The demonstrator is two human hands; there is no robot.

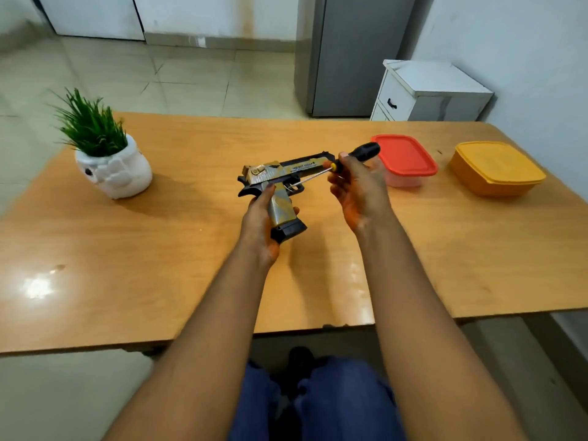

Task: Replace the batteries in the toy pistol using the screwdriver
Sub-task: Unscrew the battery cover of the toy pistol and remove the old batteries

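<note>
Gold and black toy pistol (280, 173) gripped by left hand (259, 218) above wooden tabletop (191, 249). Black-handled screwdriver (350, 157) pinched in right hand (359, 189), tip at pistol's trigger area.

One head-worn wide-angle view looks forward and down, close over the worktop (159, 249), with the tiled floor beyond it.

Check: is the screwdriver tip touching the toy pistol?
Cannot tell. In the head view the screwdriver shaft ends by the toy pistol trigger guard; contact is too small to resolve.
</note>
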